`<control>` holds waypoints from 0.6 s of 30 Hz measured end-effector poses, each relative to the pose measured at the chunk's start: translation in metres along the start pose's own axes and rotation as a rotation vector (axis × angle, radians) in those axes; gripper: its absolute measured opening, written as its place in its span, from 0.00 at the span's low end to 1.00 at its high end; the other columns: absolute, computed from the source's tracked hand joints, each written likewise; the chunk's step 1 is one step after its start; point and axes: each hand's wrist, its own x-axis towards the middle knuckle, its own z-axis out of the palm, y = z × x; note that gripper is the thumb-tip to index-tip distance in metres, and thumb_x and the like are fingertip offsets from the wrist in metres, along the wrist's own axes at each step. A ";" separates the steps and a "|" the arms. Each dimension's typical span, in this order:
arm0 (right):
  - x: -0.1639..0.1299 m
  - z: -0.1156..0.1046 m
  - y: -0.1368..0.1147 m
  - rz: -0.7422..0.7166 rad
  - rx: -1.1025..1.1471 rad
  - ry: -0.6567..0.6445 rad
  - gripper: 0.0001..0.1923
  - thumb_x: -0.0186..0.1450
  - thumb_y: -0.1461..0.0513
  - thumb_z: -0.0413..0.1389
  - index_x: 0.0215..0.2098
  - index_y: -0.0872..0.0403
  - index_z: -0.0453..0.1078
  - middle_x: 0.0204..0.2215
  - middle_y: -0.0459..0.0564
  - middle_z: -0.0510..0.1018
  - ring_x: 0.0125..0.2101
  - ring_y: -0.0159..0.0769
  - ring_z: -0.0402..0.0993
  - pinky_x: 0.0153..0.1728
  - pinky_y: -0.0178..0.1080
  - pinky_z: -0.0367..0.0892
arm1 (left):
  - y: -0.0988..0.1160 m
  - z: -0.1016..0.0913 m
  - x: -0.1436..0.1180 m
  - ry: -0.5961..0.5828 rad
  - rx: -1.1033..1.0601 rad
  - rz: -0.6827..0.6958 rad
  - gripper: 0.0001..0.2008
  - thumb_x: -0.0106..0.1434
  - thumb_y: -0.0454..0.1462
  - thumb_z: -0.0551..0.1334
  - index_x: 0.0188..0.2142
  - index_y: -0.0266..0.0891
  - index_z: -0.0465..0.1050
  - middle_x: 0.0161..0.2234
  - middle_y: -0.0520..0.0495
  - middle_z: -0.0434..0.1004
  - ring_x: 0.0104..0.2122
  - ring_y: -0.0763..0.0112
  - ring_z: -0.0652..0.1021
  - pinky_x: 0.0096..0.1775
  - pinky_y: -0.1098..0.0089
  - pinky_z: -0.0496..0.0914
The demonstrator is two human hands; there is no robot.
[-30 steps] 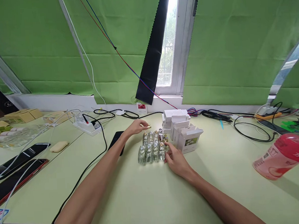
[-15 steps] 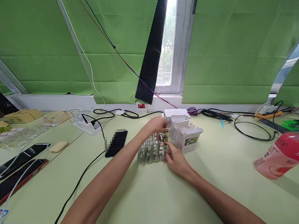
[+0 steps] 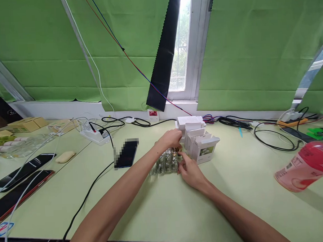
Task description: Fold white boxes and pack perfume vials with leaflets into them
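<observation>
2 hands meet over a packed cluster of small glass bottles (image 3: pixel 165 163) standing near the middle of the green bench (image 3: pixel 166 211); the forearm hides part of the cluster, so an exact count cannot be made. The left hand (image 3: pixel 171 137) reaches across from the left, fingers curled down over the far bottles, closed on something too small to tell. The right hand (image 3: pixel 189 170) sits at the cluster's right edge, fingertips pinching the gold top of the nearest bottle. Just behind and to the right stand about 4 small white cartons (image 3: pixel 199 142), flaps open, touching one another. 1 dark phone (image 3: pixel 126 154) lies left of the bottles, 2 more phones (image 3: pixel 21 179) near the left edge. 1 white power strip (image 3: pixel 94 135) and black cables (image 3: pixel 270 138) run along the back, and 1 pink bottle (image 3: pixel 307 165) lies on its side at far right.
</observation>
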 end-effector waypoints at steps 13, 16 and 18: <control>-0.001 0.000 -0.001 0.023 -0.051 0.006 0.27 0.67 0.68 0.48 0.65 0.60 0.62 0.26 0.49 0.80 0.27 0.40 0.74 0.36 0.41 0.67 | -0.032 -0.029 -0.066 0.450 -0.167 -0.074 0.15 0.67 0.45 0.58 0.39 0.38 0.79 0.37 0.45 0.82 0.28 0.67 0.75 0.39 0.67 0.68; -0.001 0.000 -0.002 0.031 -0.054 0.004 0.28 0.67 0.67 0.48 0.65 0.60 0.62 0.26 0.49 0.81 0.27 0.41 0.75 0.36 0.42 0.68 | -0.048 -0.012 -0.093 0.643 -0.230 -0.212 0.16 0.68 0.46 0.56 0.41 0.39 0.77 0.39 0.45 0.82 0.25 0.70 0.72 0.36 0.68 0.68; -0.001 0.000 -0.003 0.033 -0.053 0.005 0.28 0.67 0.67 0.48 0.65 0.61 0.62 0.27 0.50 0.81 0.28 0.42 0.76 0.37 0.43 0.68 | -0.054 0.004 -0.107 0.716 -0.283 -0.306 0.15 0.68 0.46 0.56 0.40 0.39 0.77 0.37 0.46 0.81 0.24 0.71 0.71 0.36 0.68 0.68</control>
